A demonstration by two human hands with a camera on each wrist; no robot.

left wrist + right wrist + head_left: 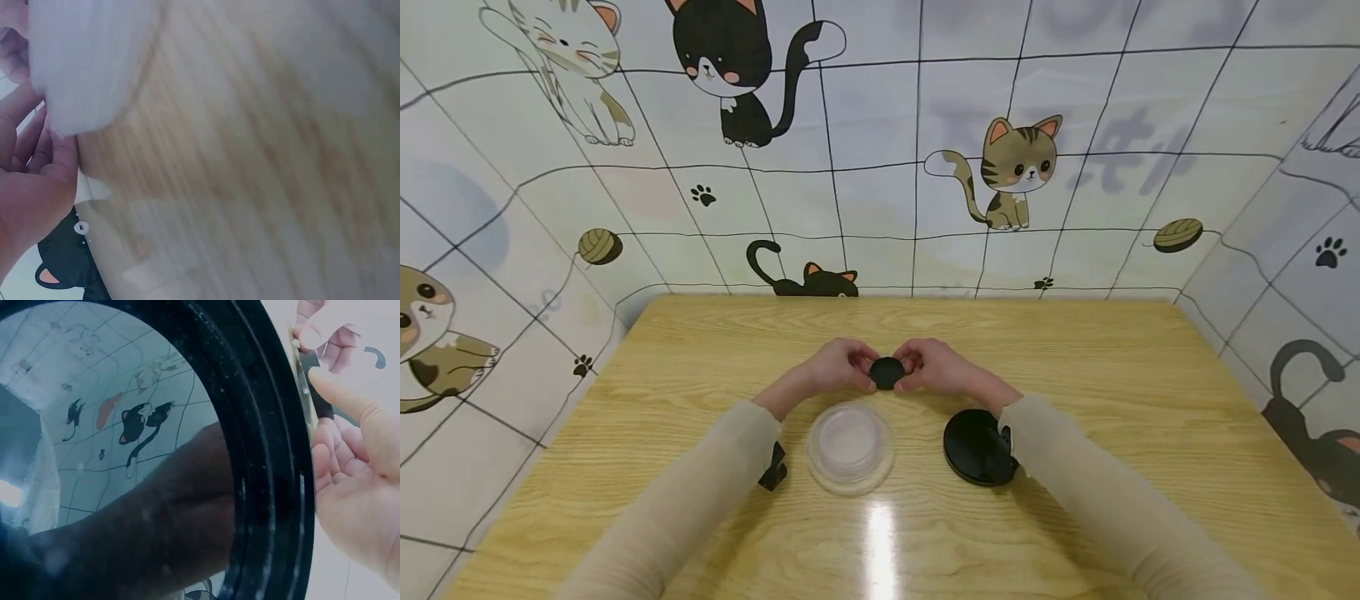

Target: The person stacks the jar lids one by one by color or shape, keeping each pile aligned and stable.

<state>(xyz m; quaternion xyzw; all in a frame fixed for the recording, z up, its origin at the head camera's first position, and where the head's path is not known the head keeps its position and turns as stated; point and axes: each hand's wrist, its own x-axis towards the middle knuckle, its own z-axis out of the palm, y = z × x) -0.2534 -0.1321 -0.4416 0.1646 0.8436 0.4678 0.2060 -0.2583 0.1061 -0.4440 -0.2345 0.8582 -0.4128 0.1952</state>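
Between my two hands, a small dark round piece (887,373) is pinched over the middle of the wooden table. My left hand (842,365) holds its left side with fingertips and thumb. The right hand (934,367) grips the opposite edge. From the right wrist, the dark piece (320,394) shows as a thick dark band between the fingers; its exact kind cannot be made out. Nearer the body sits a clear round plastic container (850,446), which fills the upper left of the left wrist view as a pale blur. A glossy black round dish or lid (973,446) lies by the right wrist.
The wooden table (1075,358) meets a wall covering (880,200) printed with cats and grid lines at the back and sides. A small black block (772,468) shows beside the left sleeve. Light glares on the table's front middle.
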